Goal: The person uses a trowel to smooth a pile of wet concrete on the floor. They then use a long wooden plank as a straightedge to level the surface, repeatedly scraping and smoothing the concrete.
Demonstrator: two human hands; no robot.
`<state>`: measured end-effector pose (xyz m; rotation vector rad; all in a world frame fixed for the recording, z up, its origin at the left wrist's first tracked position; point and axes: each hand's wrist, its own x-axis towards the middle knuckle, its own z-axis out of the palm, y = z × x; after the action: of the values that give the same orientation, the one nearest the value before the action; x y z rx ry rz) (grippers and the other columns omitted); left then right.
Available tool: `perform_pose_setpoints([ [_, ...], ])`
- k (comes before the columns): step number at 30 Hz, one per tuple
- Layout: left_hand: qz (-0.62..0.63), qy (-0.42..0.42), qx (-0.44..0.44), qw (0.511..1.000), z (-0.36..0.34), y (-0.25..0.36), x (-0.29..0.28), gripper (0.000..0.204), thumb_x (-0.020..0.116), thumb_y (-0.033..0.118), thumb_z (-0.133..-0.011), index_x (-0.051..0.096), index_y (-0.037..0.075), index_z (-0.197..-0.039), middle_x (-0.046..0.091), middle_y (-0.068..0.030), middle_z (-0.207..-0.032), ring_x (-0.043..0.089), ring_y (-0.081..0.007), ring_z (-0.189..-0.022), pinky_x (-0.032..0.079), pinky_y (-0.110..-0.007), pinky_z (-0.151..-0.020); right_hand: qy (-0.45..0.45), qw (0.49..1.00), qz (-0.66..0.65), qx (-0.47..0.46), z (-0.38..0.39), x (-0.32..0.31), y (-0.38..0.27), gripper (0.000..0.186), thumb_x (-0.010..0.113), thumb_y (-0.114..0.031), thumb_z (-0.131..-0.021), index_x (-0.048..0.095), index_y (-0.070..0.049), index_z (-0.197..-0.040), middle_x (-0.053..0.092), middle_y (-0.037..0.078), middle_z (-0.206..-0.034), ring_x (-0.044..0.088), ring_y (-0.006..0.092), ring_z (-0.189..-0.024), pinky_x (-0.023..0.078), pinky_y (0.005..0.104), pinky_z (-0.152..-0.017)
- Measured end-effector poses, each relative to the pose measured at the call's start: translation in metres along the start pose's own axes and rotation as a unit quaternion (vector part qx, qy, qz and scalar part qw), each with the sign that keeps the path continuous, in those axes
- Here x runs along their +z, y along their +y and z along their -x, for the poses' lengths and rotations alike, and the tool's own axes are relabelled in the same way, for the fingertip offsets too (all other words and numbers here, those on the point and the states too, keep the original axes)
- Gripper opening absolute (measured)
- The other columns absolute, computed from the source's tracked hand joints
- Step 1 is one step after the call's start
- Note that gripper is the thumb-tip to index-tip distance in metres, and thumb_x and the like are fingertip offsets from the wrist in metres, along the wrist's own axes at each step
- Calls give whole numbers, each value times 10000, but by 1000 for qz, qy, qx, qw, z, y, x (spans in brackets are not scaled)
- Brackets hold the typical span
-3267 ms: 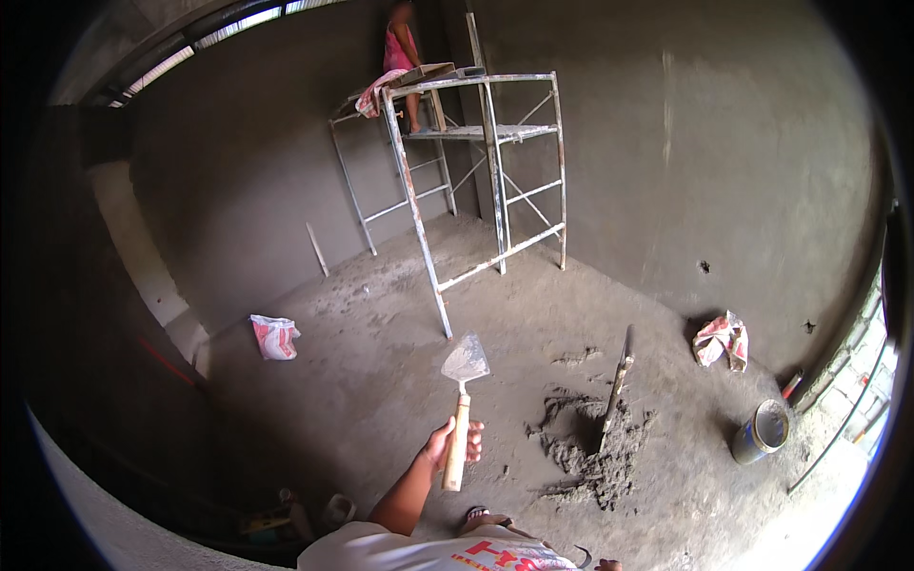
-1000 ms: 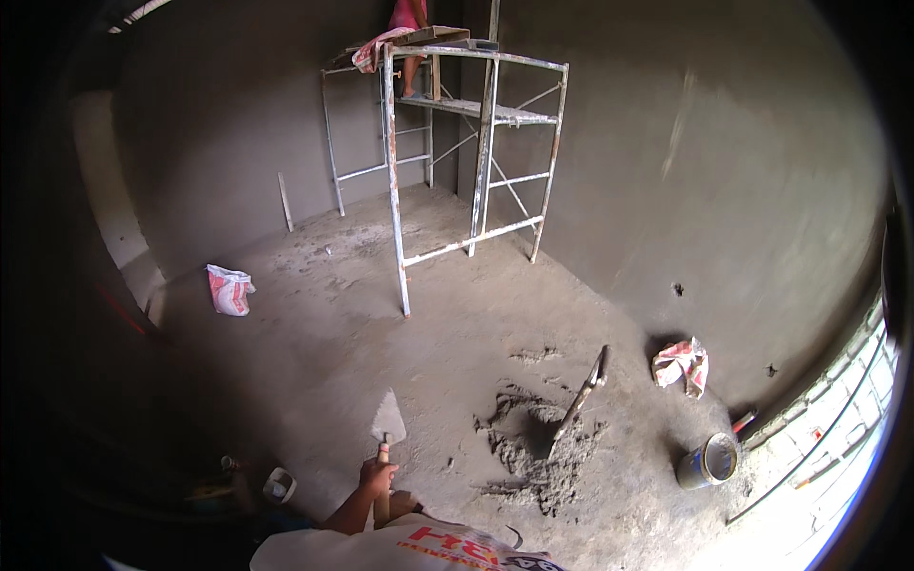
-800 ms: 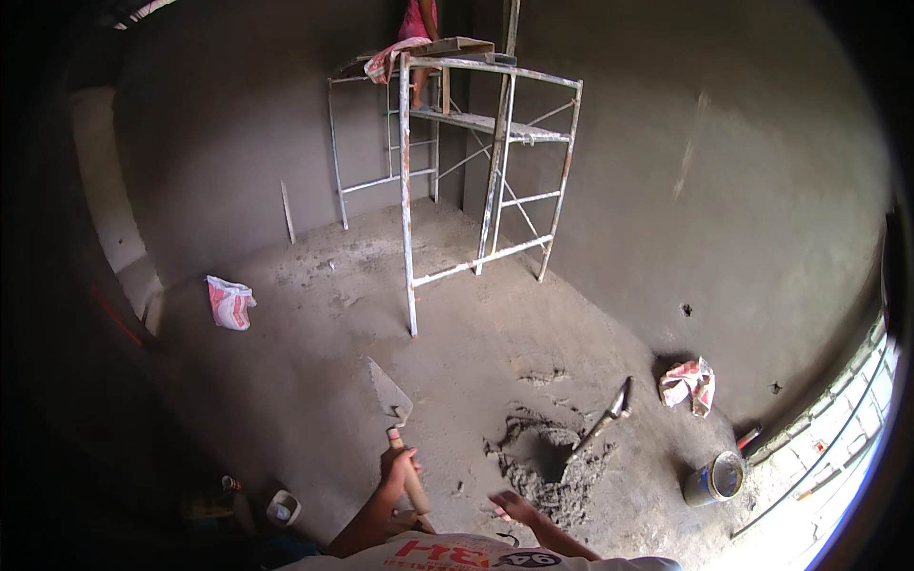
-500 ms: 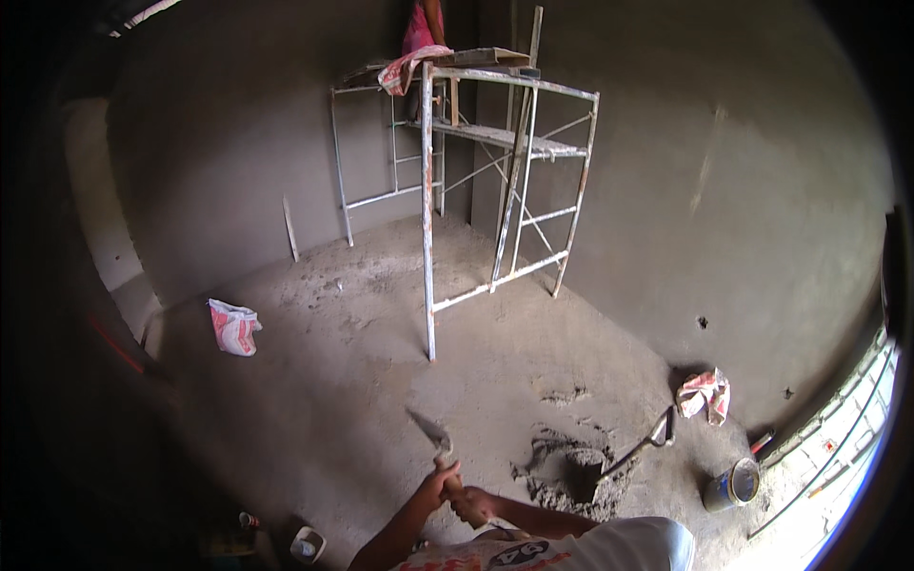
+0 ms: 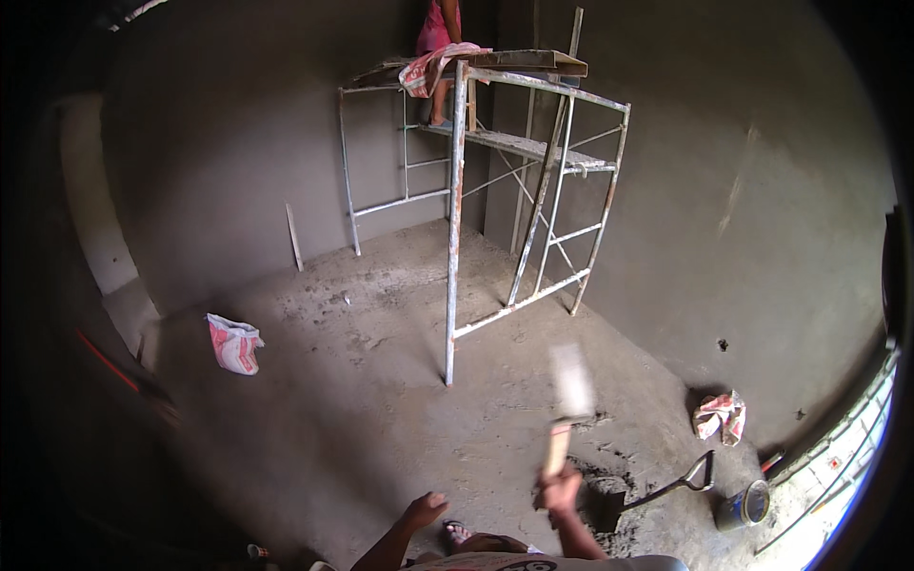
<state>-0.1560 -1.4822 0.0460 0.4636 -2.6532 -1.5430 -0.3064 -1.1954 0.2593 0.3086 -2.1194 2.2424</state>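
Observation:
My right hand point(image 5: 560, 490) is closed around the wooden handle of a trowel point(image 5: 558, 447). Its pale blade points away from me and is smeared by motion, so its exact shape is hard to read. Lower and to the left, my left hand point(image 5: 426, 509) is apart from the tool, its fingers curled in with nothing visible in them. Just right of my right hand lies a heap of wet mortar point(image 5: 609, 485) on the floor. A shovel point(image 5: 671, 485) with a D-shaped grip leans out of it.
A metal scaffold point(image 5: 455, 238) stands ahead, with a person in pink point(image 5: 440, 29) on its planks. A bucket point(image 5: 743, 506) and a crumpled sack point(image 5: 721, 417) are at the right; another sack point(image 5: 234, 343) lies left. A wooden strip point(image 5: 293, 238) leans on the far wall.
My left hand has let go of the trowel and moved left. My right hand has swung the trowel up and to the right. The view has shifted slightly.

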Motion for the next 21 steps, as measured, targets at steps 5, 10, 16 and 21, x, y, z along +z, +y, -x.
perform_pose_setpoints([
  [5, -266, -265, -61, 925, 63, -168, -80, 302, 645, 337, -908, 634, 77, -1060, 700, -149, -1064, 678, -291, -967, 540, -430, -859, 335, 870, -98, -349, -99, -68, -136, 386, 604, -447, -925, 515, -104, -774, 510, 17, -624, 504, 123, -544, 442, 290, -505],
  [10, 8, -117, -392, 912, 93, -199, -145, 290, 640, 324, -905, 635, 80, -1061, 699, -144, -1057, 678, -288, -961, 541, -429, -855, 282, 758, -358, -467, -56, -145, -205, 208, 504, -271, -1007, 489, -90, -907, 473, 39, -831, 498, 174, -813, 478, 359, -786],
  [16, 54, -91, -384, 917, 104, -225, -215, 276, 635, 308, -902, 636, 82, -1062, 697, -138, -1048, 678, -285, -954, 543, -427, -850, 322, 845, -149, -400, 0, -41, -133, 176, 530, -265, -935, 455, -107, -947, 475, 51, -815, 540, 184, -792, 488, 359, -784],
  [21, 0, -110, -339, 934, 112, -291, -271, 266, 630, 295, -900, 637, 84, -1062, 695, -133, -1042, 678, -282, -949, 544, -426, -845, 325, 932, -154, -51, 26, 135, -9, 125, 658, -104, -813, 553, -43, -785, 563, 20, -635, 487, 110, -453, 400, 266, -394],
])
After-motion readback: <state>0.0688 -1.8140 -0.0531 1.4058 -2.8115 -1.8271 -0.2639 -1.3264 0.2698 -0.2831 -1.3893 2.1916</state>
